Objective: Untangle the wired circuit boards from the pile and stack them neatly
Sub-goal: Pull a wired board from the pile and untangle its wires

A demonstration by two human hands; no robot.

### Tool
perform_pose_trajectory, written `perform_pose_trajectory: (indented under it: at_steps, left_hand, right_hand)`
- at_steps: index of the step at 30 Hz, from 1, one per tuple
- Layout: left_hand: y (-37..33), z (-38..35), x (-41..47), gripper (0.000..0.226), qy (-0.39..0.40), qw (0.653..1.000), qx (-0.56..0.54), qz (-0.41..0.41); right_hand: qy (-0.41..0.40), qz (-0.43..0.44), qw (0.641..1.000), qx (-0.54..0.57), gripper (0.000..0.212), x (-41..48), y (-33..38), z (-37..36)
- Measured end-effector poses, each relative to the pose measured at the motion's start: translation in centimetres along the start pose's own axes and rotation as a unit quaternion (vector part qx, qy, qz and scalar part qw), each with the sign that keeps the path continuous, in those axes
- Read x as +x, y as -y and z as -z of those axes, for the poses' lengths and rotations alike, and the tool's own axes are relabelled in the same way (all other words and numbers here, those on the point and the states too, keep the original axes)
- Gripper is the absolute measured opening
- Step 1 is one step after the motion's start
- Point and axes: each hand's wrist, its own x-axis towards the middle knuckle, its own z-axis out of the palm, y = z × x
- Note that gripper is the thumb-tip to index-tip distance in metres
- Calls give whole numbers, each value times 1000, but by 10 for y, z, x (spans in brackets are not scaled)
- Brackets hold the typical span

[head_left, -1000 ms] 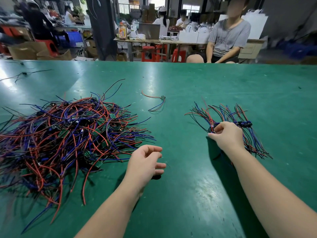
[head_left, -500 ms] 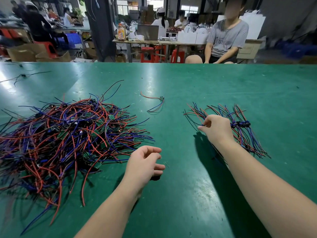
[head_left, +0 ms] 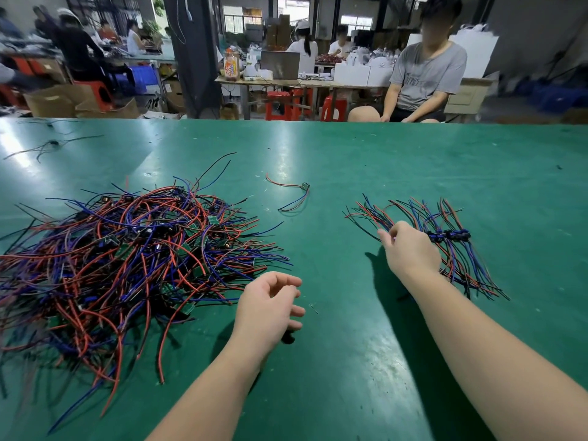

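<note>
Wide green counter [head_left: 413, 160], and the big tangled pile [head_left: 127, 265] of red, blue and black wired boards sits on its left side, unchanged. On the right lies the sorted stack [head_left: 451, 237], its dark parts now uncovered. The right grip [head_left: 410, 254] has slid to the stack's left wire ends, fingers curled; pinching a wire or not, I can't tell. Left grip [head_left: 267, 308] still hovers beside the pile, loosely curled, holding nothing. One lone board [head_left: 304, 186] lies farther back, between them.

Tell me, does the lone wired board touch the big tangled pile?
Apart. Head view shows bare green table between the lone wired board and the tangled pile.
</note>
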Motion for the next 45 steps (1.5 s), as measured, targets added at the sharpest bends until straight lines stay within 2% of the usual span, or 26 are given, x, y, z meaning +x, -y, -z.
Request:
perform_pose_trajectory:
  at_steps: [2, 3, 5, 6, 7, 9, 10, 12, 15, 17, 18, 22, 28, 32, 34, 36, 38, 40, 42, 43, 45]
  left_hand:
    - [-1, 7, 1, 18, -70, 981, 137, -120]
    - [-4, 12, 0, 17, -107, 951, 207, -203]
    - [-10, 24, -1, 13, -185, 855, 333, -352]
    - [-15, 29, -2, 13, -235, 808, 371, -392]
    - [-20, 35, -3, 14, -285, 776, 386, -410]
    - [-30, 47, -7, 15, -363, 748, 373, -412]
    - [-34, 54, -7, 15, -387, 743, 374, -397]
    - [-35, 67, -6, 24, -398, 760, 406, -315]
    - [-35, 77, -2, 53, -338, 799, 477, -139]
    - [-32, 77, 0, 59, -308, 793, 517, -97]
    - [-32, 77, 0, 54, -300, 794, 519, -106]
    - [-33, 78, 1, 24, -308, 838, 412, -181]
    - [-33, 85, 6, 18, -292, 853, 351, -254]
    - [-41, 84, -2, 18, -314, 848, 309, -295]
    - [-49, 89, -3, 21, -357, 836, 321, -266]
    - [-58, 101, 2, 41, -379, 827, 352, -219]
    - [-67, 114, 11, 47, -364, 824, 391, -192]
    - [-70, 124, 27, 35, -329, 790, 495, -154]
    - [-72, 130, 40, 39, -260, 747, 607, -74]
    - [-71, 133, 45, 42, -232, 736, 635, -42]
    - [-69, 136, 52, 39, -228, 719, 655, -39]
  right_hand:
    - [2, 22, 1000, 22, 34, -11, 12, 7]
    - [15, 36, 999, 32, 29, -19, 18, 11]
    - [56, 71, 995, 49, 16, -37, 31, 18]
    - [78, 86, 991, 62, 10, -47, 36, 20]
    - [99, 100, 987, 77, 7, -59, 41, 21]
    - [131, 121, 978, 107, 9, -80, 49, 19]
    - [141, 126, 975, 120, 10, -89, 51, 18]
    - [156, 129, 970, 136, 14, -99, 52, 13]
    - [174, 129, 966, 142, 15, -103, 50, 7]
    - [171, 126, 966, 147, 14, -104, 49, 5]
    - [166, 124, 966, 153, 14, -105, 48, 5]
    - [155, 121, 961, 194, 15, -106, 46, 5]
    - [155, 116, 952, 238, 15, -106, 45, 8]
    - [157, 109, 950, 248, 15, -105, 45, 9]
    - [155, 109, 951, 243, 15, -104, 45, 8]
    - [154, 107, 951, 245, 16, -104, 45, 6]
    - [156, 104, 949, 253, 16, -103, 45, 5]
    - [160, 104, 948, 255, 16, -103, 45, 4]
    - [161, 104, 948, 256, 16, -104, 46, 3]
    - [161, 103, 947, 257, 16, -104, 45, 3]
    - [160, 102, 948, 256, 16, -104, 45, 3]
